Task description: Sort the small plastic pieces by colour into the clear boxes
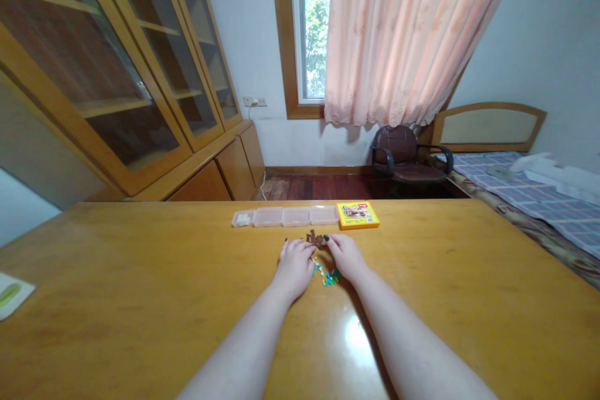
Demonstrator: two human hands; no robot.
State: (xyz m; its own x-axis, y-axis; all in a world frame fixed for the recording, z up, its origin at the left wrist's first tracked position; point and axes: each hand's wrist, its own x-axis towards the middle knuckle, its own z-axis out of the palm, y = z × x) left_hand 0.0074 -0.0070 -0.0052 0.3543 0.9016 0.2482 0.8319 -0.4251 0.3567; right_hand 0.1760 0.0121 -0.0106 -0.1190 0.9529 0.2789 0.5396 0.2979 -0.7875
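Note:
A small pile of brown pieces (315, 238) lies on the table between the fingertips of both hands. My left hand (294, 265) rests palm down at the pile's left side, its fingers apart. On the other side, the fingertips of my right hand (347, 255) touch the pile's right edge; I see nothing gripped in them. Closer to me, between the wrists, small blue, green, yellow and white pieces (330, 278) are scattered. These pieces look like tiny building bricks, too small to make out exactly. The hands hide part of both groups.
Beyond the hands stand several clear plastic trays (295, 217) in a row, with a yellow box (358, 215) at their right end. A white packet (14, 295) lies at the table's left edge. Past the wooden table (187, 325) are a chair (403, 156) and a bed.

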